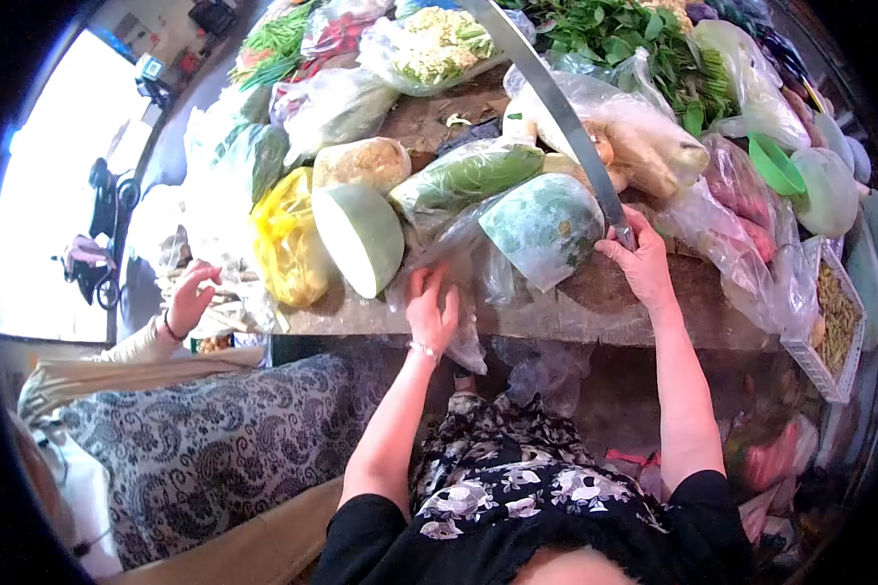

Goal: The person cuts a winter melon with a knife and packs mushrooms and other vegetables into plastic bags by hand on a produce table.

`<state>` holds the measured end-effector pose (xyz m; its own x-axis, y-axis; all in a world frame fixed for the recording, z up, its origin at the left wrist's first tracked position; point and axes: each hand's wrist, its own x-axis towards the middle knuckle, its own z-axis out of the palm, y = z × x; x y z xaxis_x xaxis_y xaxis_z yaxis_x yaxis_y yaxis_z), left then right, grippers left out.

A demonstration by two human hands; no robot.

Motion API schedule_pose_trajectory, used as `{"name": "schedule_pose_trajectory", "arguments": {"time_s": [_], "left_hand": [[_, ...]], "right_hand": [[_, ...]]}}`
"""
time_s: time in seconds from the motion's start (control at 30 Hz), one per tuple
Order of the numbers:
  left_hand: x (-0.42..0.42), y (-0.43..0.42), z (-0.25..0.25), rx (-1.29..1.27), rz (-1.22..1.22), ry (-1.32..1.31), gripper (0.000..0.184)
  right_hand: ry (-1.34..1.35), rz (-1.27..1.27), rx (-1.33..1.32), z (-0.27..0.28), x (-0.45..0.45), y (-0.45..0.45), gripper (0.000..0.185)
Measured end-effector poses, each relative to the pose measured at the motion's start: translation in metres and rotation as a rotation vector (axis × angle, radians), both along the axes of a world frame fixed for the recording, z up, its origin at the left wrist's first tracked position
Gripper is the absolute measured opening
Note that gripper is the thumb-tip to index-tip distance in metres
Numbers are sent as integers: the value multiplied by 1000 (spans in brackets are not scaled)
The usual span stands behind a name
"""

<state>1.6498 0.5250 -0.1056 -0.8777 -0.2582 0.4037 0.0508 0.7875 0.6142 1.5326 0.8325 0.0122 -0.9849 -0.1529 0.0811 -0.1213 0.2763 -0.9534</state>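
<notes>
A large pale green cut melon piece and a frosted green melon lie near the front edge of the wooden table. Between them my left hand touches a clear plastic bag hanging over the edge, its fingers partly hidden by the plastic. My right hand has its thumb and fingers around the lower end of a long grey metal strip, just right of the frosted melon. The strip rises over the vegetables and leaves the view at the top. Behind the melons lies a wrapped green vegetable.
Another person's hand is at the left, beside a yellow bag. Bagged vegetables and leafy greens cover the back. A green bowl and a white basket stand right. A patterned cushion lies lower left.
</notes>
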Motion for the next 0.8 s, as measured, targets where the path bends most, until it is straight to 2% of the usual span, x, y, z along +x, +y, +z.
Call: {"name": "schedule_pose_trajectory", "arguments": {"time_s": [0.03,0.1,0.17,0.2,0.27,0.3,0.37,0.4,0.57,0.8], "left_hand": [[1,4,15,103,-56,38,42],[1,11,52,153,-143,85,46],[-14,13,84,309,-195,-9,57],[-26,10,92,303,-207,-11,57],[-55,7,102,411,-345,-158,76],[-67,6,99,412,-357,-159,76],[-83,5,87,235,-494,-177,92],[-86,7,88,229,-510,-170,96],[-89,9,84,254,-568,-129,96],[-81,28,107,-5,-678,-87,102]], "right_hand": [[-71,25,-54,-2,-5,3,54],[-139,1,40,-8,-9,10,53],[-141,-7,46,-13,-13,7,50],[-141,-18,39,-17,-13,6,50],[-212,10,-93,-23,-14,6,39],[-211,-2,-92,-23,-13,5,39],[-194,-19,-137,-25,-4,1,33],[-210,-41,-254,-22,1,-6,32],[-153,-195,-221,-23,34,-15,31],[-122,-369,-209,-14,81,-16,27]]}}
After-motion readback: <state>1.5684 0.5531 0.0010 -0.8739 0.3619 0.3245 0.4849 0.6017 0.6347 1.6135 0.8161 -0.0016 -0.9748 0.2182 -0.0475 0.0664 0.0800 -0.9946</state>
